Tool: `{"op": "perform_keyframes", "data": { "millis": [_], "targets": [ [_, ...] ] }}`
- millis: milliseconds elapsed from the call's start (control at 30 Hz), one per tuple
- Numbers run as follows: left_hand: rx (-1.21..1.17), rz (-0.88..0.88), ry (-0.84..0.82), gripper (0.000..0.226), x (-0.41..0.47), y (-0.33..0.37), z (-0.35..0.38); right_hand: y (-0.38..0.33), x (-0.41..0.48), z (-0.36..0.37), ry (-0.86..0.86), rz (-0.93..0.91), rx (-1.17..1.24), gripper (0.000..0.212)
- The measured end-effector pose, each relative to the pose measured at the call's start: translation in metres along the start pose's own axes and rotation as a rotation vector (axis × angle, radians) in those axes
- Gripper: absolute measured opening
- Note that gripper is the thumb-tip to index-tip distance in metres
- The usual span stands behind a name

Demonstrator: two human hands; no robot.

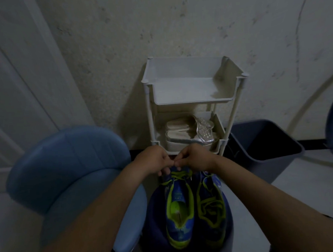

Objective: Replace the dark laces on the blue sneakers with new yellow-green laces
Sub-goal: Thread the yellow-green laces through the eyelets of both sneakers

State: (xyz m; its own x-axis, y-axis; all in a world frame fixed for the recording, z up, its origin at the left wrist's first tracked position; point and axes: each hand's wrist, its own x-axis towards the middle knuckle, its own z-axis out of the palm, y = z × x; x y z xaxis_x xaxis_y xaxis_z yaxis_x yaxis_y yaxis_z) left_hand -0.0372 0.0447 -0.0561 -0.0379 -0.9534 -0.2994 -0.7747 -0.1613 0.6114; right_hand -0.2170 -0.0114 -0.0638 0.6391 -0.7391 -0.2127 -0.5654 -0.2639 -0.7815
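Hands: left hand [154,161] and right hand [196,157] meet, fingers curled, pinching the yellow-green lace [180,174] | Where: toe end of blue sneaker [178,212], beside second sneaker [210,204] | Axis: shoe runs straight away from the person; both hands equally near.

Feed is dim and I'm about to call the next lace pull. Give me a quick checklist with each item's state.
1. Left hand and right hand both pinch the yellow-green lace at the toe end of the left sneaker: ok.
2. Left sneaker fully laced: not ok, the lace crosses only near the toe.
3. Right sneaker wears yellow-green lacing: ok.
4. Lace ends even: cannot tell, hidden by the hands.
5. Sneakers side by side, soles down: ok.
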Motion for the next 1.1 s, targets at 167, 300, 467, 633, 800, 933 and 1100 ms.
{"op": "perform_keyframes", "data": {
  "millis": [167, 300, 467, 633, 800, 933, 1100],
  "targets": [
    [-0.052, -0.054, 0.015, 0.019, -0.001, -0.003, 0.008, 0.005, 0.000, 0.001, -0.023, 0.067, -0.023, 0.008],
    [0.044, -0.127, -0.002, 0.025, -0.001, -0.008, 0.014, 0.011, 0.000, 0.006, -0.105, 0.143, -0.130, 0.010],
    [0.067, -0.307, -0.161, 0.039, -0.005, -0.007, 0.034, 0.015, 0.003, 0.015, -0.078, 0.177, -0.225, 0.017],
    [-0.177, -0.394, -0.111, 0.018, -0.004, -0.011, 0.046, 0.015, 0.005, 0.026, -0.056, 0.087, -0.408, 0.022],
    [-0.400, -0.466, -0.091, 0.026, -0.007, -0.024, 0.045, 0.014, 0.007, 0.036, -0.015, 0.089, -0.497, 0.023],
    [-0.466, -0.471, -0.103, 0.029, -0.008, -0.027, 0.045, 0.016, 0.009, 0.049, 0.019, 0.084, -0.592, 0.029],
    [-0.482, -0.473, -0.101, 0.029, -0.006, -0.030, 0.046, 0.018, 0.010, 0.057, 0.045, 0.109, -0.591, 0.030]
  ]
}}
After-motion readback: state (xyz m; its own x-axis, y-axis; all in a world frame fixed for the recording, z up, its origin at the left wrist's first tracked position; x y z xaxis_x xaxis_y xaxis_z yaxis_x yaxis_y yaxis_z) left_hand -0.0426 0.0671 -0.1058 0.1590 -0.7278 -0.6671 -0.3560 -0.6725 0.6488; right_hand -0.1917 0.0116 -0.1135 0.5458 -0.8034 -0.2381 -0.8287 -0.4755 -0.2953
